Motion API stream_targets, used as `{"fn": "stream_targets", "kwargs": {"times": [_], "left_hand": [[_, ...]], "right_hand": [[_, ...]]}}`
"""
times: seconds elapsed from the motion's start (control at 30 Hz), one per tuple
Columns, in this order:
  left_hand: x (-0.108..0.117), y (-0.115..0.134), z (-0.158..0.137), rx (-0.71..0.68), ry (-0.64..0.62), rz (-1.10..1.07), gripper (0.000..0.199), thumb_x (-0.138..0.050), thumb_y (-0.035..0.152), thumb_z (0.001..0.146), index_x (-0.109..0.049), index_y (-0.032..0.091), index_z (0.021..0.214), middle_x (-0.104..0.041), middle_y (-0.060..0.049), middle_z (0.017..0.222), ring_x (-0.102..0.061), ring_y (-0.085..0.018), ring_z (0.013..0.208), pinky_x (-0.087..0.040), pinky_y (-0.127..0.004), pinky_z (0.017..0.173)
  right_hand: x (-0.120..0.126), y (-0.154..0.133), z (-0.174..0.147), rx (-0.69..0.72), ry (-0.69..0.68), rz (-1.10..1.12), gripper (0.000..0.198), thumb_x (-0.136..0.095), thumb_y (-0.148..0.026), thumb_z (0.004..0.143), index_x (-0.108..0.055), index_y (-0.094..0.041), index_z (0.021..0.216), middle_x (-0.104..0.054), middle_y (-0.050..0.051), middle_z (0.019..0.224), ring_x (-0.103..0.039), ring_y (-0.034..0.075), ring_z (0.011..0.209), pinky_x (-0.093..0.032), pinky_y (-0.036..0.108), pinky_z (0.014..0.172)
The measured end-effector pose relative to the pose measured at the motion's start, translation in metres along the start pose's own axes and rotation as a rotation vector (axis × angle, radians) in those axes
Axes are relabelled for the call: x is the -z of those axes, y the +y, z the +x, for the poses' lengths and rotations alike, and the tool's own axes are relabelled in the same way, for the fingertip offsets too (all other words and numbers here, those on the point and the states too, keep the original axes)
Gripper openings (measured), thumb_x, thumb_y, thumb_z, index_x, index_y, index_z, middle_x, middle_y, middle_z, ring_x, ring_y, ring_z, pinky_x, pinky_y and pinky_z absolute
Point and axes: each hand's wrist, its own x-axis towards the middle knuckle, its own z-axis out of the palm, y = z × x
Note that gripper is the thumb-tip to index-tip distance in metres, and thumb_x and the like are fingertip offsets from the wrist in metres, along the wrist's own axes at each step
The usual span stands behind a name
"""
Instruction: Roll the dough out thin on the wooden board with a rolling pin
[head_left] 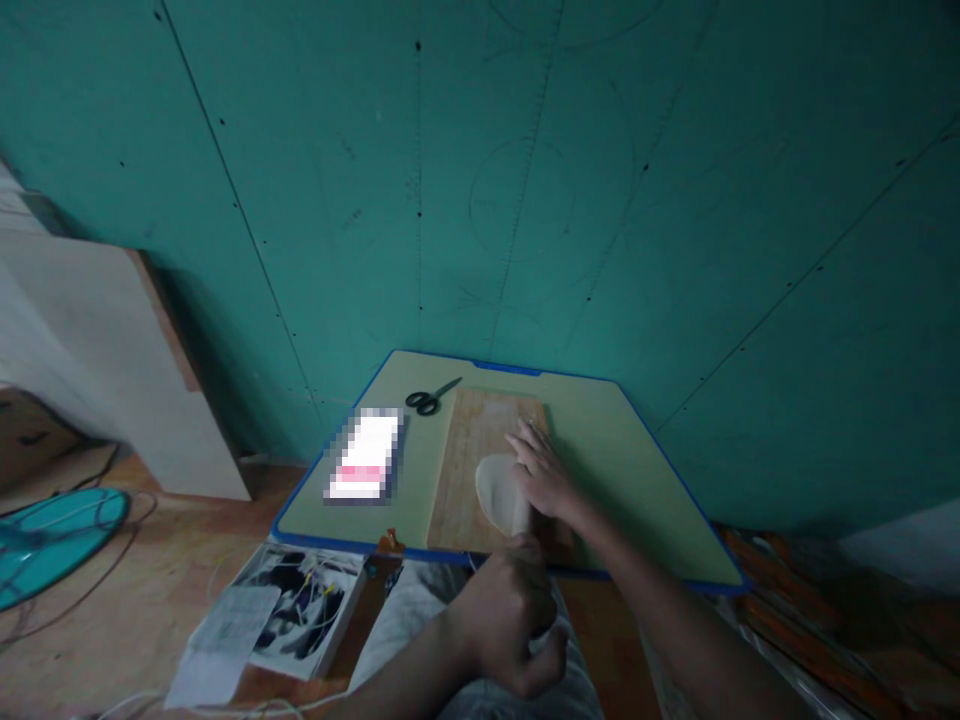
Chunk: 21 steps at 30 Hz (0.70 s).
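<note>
A flat, pale oval of dough [496,492] lies on a wooden board [459,470]. Along its right edge runs a pale, narrow bar that looks like a small rolling pin [523,516], partly covered by both hands. My left hand [517,610] is closed at the near end of this pin, in front of the board's front edge, thumb pointing down. At the far end, my right hand [541,472] lies over the pin and the dough's right edge, fingers stretched and spread towards the board's back. What lies under its palm is hidden.
The board rests on a pale, blue-edged table [630,480]. Black scissors [429,402] and a lit, pixelated phone [366,455] lie left of it. Behind stands a green wall [360,200]. A white box of cables [300,610] sits on the floor by my legs.
</note>
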Motion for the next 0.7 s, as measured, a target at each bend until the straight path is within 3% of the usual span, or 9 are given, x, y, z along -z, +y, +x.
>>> {"fn": "stream_targets", "kwargs": {"times": [0.13, 0.33, 0.53, 0.7], "left_hand": [[-0.004, 0.004, 0.006, -0.018, -0.038, 0.094, 0.020, -0.052, 0.027, 0.065, -0.046, 0.021, 0.046, -0.047, -0.002, 0.042, -0.040, -0.013, 0.043, -0.043, -0.035, 0.062], [-0.009, 0.005, 0.007, -0.018, -0.058, 0.133, 0.020, -0.056, 0.028, 0.064, -0.051, 0.020, 0.047, -0.051, -0.002, 0.042, -0.039, -0.013, 0.042, -0.045, -0.035, 0.064], [-0.011, 0.007, 0.002, 0.010, -0.027, 0.098, 0.020, -0.056, 0.024, 0.066, -0.049, 0.020, 0.048, -0.048, -0.001, 0.042, -0.037, -0.012, 0.045, -0.042, -0.035, 0.065], [-0.014, 0.011, 0.003, 0.046, 0.034, 0.067, 0.023, -0.059, 0.022, 0.070, -0.052, 0.018, 0.049, -0.049, 0.000, 0.043, -0.037, -0.013, 0.052, -0.040, -0.036, 0.073]], "right_hand": [[-0.002, -0.003, 0.011, -0.117, 0.020, 0.060, 0.055, -0.038, -0.020, 0.088, -0.047, -0.013, 0.142, -0.030, 0.012, 0.158, -0.025, 0.023, 0.146, -0.024, 0.039, 0.116], [-0.004, -0.022, 0.039, -0.183, 0.161, -0.040, 0.039, -0.038, -0.023, 0.092, -0.060, -0.020, 0.124, -0.061, 0.009, 0.130, -0.049, 0.023, 0.124, -0.032, 0.037, 0.108], [0.004, -0.030, 0.048, -0.159, 0.137, -0.138, 0.036, -0.037, -0.026, 0.093, -0.062, -0.018, 0.118, -0.061, 0.012, 0.131, -0.040, 0.028, 0.133, -0.022, 0.049, 0.111], [0.001, -0.043, 0.051, 0.076, 0.107, -0.278, 0.038, -0.039, -0.028, 0.094, -0.063, -0.014, 0.120, -0.055, 0.015, 0.138, -0.032, 0.027, 0.141, -0.009, 0.050, 0.116]]}}
